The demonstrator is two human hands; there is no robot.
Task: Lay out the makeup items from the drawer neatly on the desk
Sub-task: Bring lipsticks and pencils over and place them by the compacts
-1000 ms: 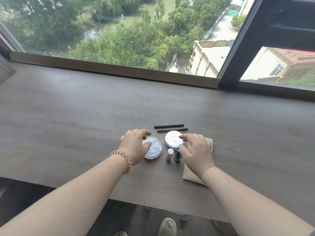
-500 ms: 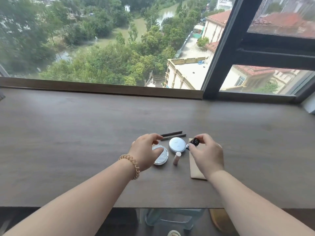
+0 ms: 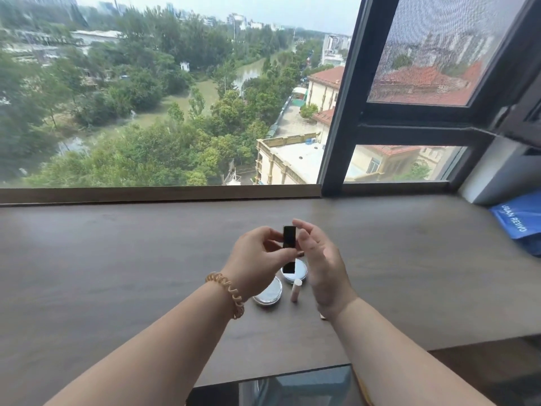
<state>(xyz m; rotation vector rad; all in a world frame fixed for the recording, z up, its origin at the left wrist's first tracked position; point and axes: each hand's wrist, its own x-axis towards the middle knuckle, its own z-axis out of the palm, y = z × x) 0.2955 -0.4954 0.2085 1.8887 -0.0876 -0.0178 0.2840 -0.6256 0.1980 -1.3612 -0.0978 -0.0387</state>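
We take this for a home, likely a bedroom or study high up in a block of flats. A long dark wood desk [image 3: 117,259] runs wall to wall under a wide window [image 3: 175,98] at twelve o'clock, which looks down on treetops, a canal and red-tiled roofs. At one o'clock a dark frame [image 3: 341,127] holds an insect screen [image 3: 439,48]. Makeup sits at the middle of the desk: two compacts [image 3: 268,293] and a small tube [image 3: 295,290]. A blue bag [image 3: 518,221] lies at three o'clock.
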